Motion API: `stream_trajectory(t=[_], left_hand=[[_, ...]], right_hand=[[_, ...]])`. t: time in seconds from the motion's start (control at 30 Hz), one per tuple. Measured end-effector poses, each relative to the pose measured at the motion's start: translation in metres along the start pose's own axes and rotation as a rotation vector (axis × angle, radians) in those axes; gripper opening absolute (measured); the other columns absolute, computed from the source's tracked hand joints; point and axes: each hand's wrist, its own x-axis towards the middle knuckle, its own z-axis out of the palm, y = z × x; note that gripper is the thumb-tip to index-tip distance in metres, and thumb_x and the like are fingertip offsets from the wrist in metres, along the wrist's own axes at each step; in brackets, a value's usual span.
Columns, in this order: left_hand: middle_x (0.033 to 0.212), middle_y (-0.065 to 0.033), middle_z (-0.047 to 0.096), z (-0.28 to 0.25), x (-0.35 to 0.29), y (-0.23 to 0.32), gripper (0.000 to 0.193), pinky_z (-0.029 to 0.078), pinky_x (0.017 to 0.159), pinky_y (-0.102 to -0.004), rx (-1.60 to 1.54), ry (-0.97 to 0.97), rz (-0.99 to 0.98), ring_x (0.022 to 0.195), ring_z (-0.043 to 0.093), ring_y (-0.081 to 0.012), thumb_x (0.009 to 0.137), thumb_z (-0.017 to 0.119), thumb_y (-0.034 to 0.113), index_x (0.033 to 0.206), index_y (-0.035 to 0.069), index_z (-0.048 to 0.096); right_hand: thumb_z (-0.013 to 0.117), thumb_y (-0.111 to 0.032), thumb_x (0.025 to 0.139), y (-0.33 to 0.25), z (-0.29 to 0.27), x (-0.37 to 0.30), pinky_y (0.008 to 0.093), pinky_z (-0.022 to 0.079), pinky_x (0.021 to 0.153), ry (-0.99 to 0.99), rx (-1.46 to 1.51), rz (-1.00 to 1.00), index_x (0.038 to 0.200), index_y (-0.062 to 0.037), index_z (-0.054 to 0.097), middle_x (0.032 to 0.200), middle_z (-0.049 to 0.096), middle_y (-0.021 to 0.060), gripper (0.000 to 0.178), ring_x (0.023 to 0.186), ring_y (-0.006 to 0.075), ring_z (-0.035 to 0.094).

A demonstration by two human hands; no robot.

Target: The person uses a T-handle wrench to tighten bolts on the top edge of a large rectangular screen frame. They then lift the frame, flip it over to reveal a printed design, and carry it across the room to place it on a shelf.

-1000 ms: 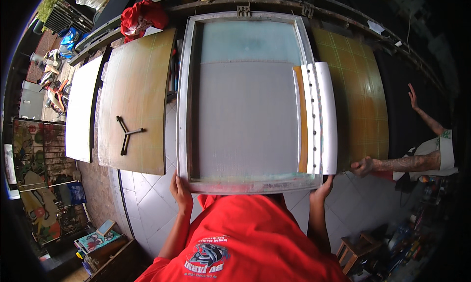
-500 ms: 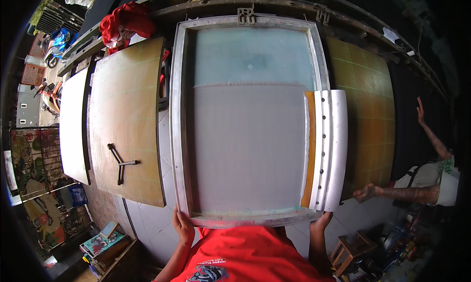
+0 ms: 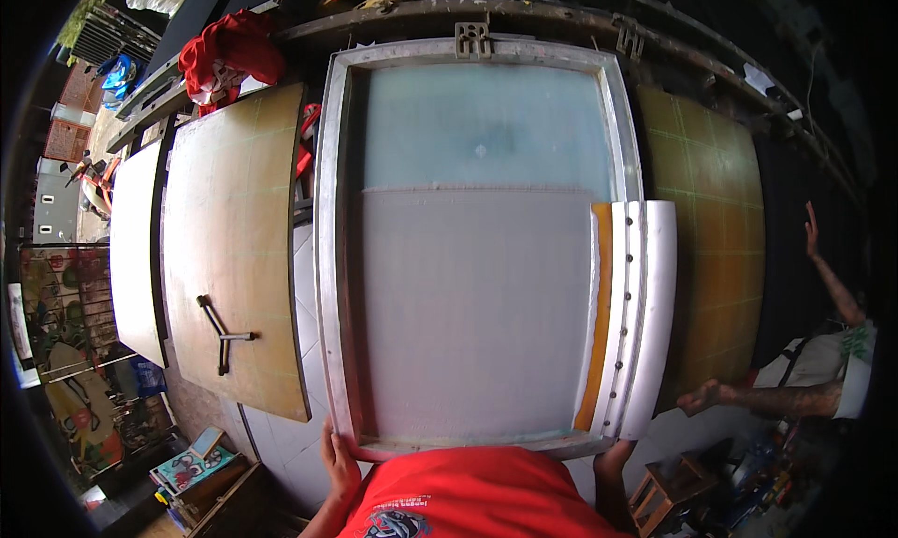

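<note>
A large screen-printing frame (image 3: 330, 257) with pale metal sides lies in front of me, its near edge against my red shirt. Its mesh (image 3: 482, 313) is grey over the near part and bluish at the far end. My left hand (image 3: 340, 461) grips the near left corner, fingers along the outer side. At the near right corner, my right hand (image 3: 614, 461) is closed on the frame, its fingers partly hidden beneath. A long squeegee (image 3: 625, 323) with an orange-brown blade and a white handle rests lengthwise along the frame's right side.
Flat boards (image 3: 234, 257) (image 3: 706, 248) flank the frame. A three-armed socket wrench (image 3: 223, 336) lies on the left one. Metal hinge clamps (image 3: 472, 40) sit on the far rail beside a red cloth (image 3: 224, 56). Another person's hand (image 3: 702, 398) is at the right; a wooden stool (image 3: 669, 491) stands below.
The view has shifted, so frame, boards and wrench all sit lower in the picture. Both my hands stay on the frame's near corners, and the squeegee keeps its place on it.
</note>
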Motion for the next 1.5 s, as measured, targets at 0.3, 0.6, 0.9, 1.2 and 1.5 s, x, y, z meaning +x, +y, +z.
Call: stream_trajectory(t=[0.3,0.6,0.9,1.2,1.5], left_hand=[[0.125,-0.0199,0.055,0.028,0.141,0.191,0.045,0.038,0.104,-0.0443,0.618,-0.157,0.782,0.12,0.05,-0.0381,0.077,0.056,-0.005,0.122,0.002,0.057],[0.147,-0.011,0.042,0.216,0.308,0.313,0.037,0.018,0.114,-0.0569,0.974,-0.607,1.462,0.142,0.023,-0.0381,0.091,0.059,0.025,0.128,0.025,0.061],[0.157,-0.0228,0.004,0.3,0.344,0.318,0.132,0.003,0.113,-0.0634,1.193,-0.349,1.154,0.146,-0.003,-0.0395,0.055,0.075,0.074,0.154,0.022,0.006],[0.157,-0.0214,0.006,0.3,0.347,0.312,0.133,0.003,0.112,-0.067,1.191,-0.314,1.155,0.146,-0.002,-0.0393,0.053,0.071,0.081,0.153,0.018,0.009],[0.135,-0.0206,0.051,0.327,0.4,0.364,0.081,0.033,0.11,-0.0418,0.617,-0.083,1.447,0.13,0.044,-0.0337,0.075,0.075,0.045,0.135,0.0,0.045]], right_hand=[[0.042,-0.037,0.099,-0.025,-0.051,0.01,0.033,0.045,0.076,0.066,-0.153,0.272,0.093,-0.003,0.058,0.092,0.059,0.0103,0.038,0.089,0.0186,0.059],[0.042,-0.039,0.098,-0.001,-0.065,0.013,0.0389,0.046,0.089,0.062,-0.272,0.084,0.124,0.0014,0.053,0.115,0.059,0.0114,0.049,0.105,0.0251,0.058],[0.036,-0.042,0.101,-0.023,-0.045,-0.007,0.0431,0.036,0.105,-0.084,-0.288,0.152,0.142,-0.002,0.035,0.139,0.043,0.0153,0.058,0.127,0.0297,0.044],[0.036,-0.043,0.101,-0.019,-0.042,-0.01,0.0417,0.037,0.105,0.001,-0.618,0.094,0.142,-0.0021,0.035,0.138,0.044,0.0143,0.057,0.126,0.0291,0.045],[0.037,-0.041,0.101,-0.054,-0.112,0.014,0.0402,0.038,0.103,0.347,-0.133,0.215,0.138,-0.0006,0.038,0.134,0.048,0.0152,0.055,0.125,0.0291,0.048]])
